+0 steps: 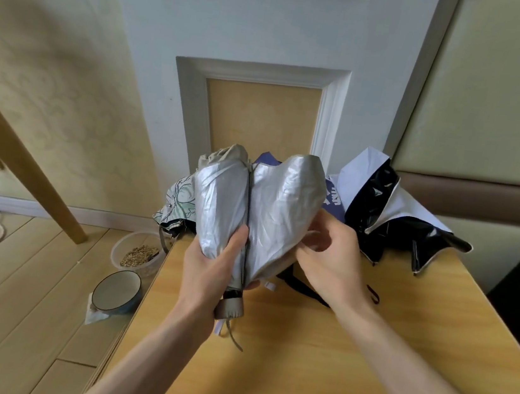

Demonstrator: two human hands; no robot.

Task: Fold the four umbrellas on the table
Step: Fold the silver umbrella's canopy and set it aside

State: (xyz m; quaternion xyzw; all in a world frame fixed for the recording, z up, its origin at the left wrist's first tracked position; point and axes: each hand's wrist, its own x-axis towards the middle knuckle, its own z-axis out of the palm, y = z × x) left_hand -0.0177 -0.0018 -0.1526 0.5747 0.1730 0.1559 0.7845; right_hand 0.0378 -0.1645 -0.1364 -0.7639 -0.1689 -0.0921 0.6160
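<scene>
The silver umbrella [271,205] is held upright over the left part of the wooden worktop [295,367], with its grey handle [231,307] pointing down and its canopy bunched in two puffed lobes. The left grip [208,276] is wrapped round the lower canopy just above the handle, thumb lying beside the dark central rib. The right grip [330,255] pinches the edge of the right lobe, fingers curled into the fabric. Behind it, at the worktop's far edge, lie a leaf-patterned umbrella [179,199], a purple umbrella [334,196] and a black-and-white umbrella [382,213], all loose. On the floor to the left stand a plastic tub [138,253] and a bowl [117,290]
</scene>
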